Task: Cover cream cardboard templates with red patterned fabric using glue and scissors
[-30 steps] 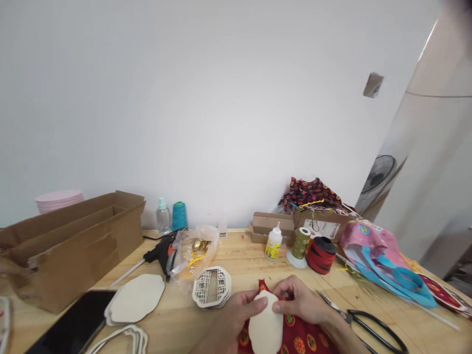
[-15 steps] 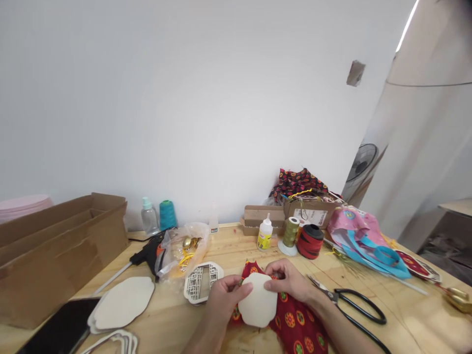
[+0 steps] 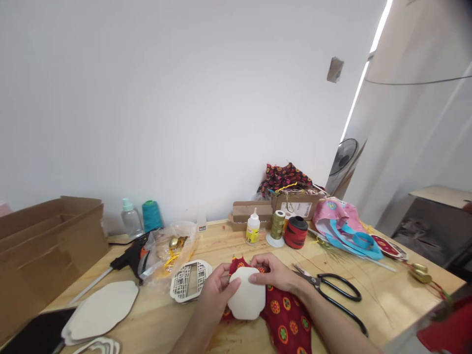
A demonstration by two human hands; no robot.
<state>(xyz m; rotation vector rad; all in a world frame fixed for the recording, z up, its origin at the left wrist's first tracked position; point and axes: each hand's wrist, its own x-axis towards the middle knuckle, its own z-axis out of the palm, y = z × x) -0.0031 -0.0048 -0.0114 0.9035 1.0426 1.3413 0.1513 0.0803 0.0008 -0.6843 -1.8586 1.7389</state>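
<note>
A cream cut-out panel with a scalloped outline (image 3: pixel 246 300) lies on a piece of red fabric printed with round flowers (image 3: pixel 286 318) on the wooden table (image 3: pixel 387 300). My left hand (image 3: pixel 214 294) is closed on the panel's left edge, thumb on top. My right hand (image 3: pixel 273 273) pinches the panel's upper right edge together with the fabric. Just left of my left hand sits a stack of cream lattice cut-outs (image 3: pixel 190 280).
Black scissors (image 3: pixel 334 291) lie right of the fabric. Behind stand a glue bottle (image 3: pixel 252 228), olive and red spools (image 3: pixel 286 229), small boxes and a pink bag (image 3: pixel 341 223). To the left are a glue gun (image 3: pixel 127 255), a plastic bag of gold trinkets (image 3: pixel 169 248), cream panels (image 3: pixel 99 310) and a cardboard box (image 3: pixel 44 250).
The view has swung right and tilted down. Both hands keep their grip on the panel and fabric, and more of the red fabric shows below the panel now.
</note>
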